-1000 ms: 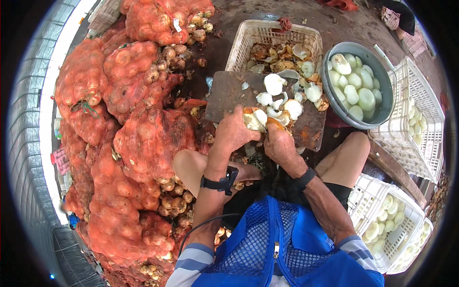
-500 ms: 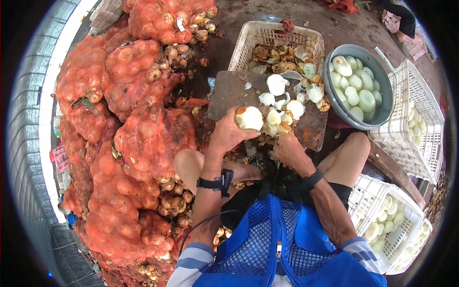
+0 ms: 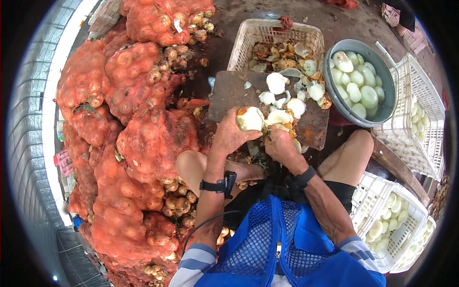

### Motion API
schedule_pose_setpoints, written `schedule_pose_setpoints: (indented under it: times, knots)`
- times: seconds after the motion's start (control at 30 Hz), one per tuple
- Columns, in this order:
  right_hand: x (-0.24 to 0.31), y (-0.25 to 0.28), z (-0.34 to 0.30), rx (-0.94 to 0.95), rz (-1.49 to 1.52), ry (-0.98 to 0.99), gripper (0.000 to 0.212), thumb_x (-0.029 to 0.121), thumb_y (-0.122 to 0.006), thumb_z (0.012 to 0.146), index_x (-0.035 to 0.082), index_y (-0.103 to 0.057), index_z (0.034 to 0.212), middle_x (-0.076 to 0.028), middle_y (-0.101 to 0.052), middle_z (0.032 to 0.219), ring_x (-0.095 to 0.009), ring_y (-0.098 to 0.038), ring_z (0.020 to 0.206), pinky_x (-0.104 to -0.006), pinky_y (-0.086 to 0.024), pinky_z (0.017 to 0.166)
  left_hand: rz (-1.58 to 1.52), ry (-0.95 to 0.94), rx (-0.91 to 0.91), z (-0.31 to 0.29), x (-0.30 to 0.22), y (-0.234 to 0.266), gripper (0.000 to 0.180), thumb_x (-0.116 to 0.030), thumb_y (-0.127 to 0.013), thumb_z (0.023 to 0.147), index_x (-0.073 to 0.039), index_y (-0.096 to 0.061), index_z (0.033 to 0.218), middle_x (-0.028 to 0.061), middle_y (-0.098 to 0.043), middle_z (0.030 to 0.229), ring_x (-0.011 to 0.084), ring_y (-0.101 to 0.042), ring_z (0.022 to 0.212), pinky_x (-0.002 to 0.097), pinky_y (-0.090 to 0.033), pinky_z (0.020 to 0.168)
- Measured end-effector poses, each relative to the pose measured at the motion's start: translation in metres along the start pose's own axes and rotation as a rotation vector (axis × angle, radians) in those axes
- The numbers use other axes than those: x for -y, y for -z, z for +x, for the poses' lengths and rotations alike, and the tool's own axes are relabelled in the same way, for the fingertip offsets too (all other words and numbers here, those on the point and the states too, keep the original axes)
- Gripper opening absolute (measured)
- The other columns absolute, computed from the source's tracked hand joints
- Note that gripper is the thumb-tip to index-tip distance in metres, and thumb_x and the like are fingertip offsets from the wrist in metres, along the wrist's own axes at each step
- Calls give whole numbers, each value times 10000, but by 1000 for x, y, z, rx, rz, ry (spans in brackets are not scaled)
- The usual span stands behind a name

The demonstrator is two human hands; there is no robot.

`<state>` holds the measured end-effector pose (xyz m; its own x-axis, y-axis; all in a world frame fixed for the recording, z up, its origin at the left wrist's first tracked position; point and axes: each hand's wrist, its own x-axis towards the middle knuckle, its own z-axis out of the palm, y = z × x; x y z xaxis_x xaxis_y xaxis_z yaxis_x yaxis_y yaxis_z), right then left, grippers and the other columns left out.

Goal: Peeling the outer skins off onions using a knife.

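Note:
My left hand (image 3: 230, 131) is wrapped round a partly peeled onion (image 3: 249, 118), its white flesh showing with brown skin along the upper left edge. The onion is held over the near edge of a dark board (image 3: 234, 93). Close beside it on the right, my right hand (image 3: 282, 147) is closed, its fingertips near the onion's lower right side. Whatever those fingers grip is hidden. White and brown onion peelings (image 3: 278, 116) lie on the board just beyond my right hand, with larger white pieces (image 3: 276, 83) farther back.
Red mesh sacks of onions (image 3: 158, 138) are piled on the left. Behind the board stands a white crate (image 3: 240, 40) with peelings. A grey bucket (image 3: 393, 91) of peeled onions stands at the right, alongside white crates (image 3: 432, 119) and another crate (image 3: 370, 191) holding peeled onions.
My right hand has moved left and slightly toward the onion, closing the gap to my left hand. My left hand still holds the onion in nearly the same place.

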<state>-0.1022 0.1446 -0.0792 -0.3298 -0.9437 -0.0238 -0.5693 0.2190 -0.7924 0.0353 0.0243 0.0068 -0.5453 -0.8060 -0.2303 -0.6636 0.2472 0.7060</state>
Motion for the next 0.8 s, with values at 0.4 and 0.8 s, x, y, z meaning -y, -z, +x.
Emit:
schedule_pose_setpoints:
  times: [0.4, 0.8]
  knots:
    - [1, 16, -12, 362, 346, -387, 285, 172, -624, 874, -111, -599, 899, -256, -632, 680, -366, -639, 591, -444, -495, 522, -199, -74, 2, -7, 20, 1, 947, -316, -917, 595, 5, -479, 1371, 210, -629, 1243, 313, -613, 1155, 400, -484, 1003]
    - [13, -3, -11, 38, 98, 175, 254, 151, -656, 858, -75, -577, 941, -304, -633, 740, -478, -649, 735, -517, -520, 639, -401, -20, 16, -16, 41, 4, 1059, -307, -944, 570, -5, -427, 1443, 150, -587, 1329, 238, -560, 1223, 366, -439, 1064]
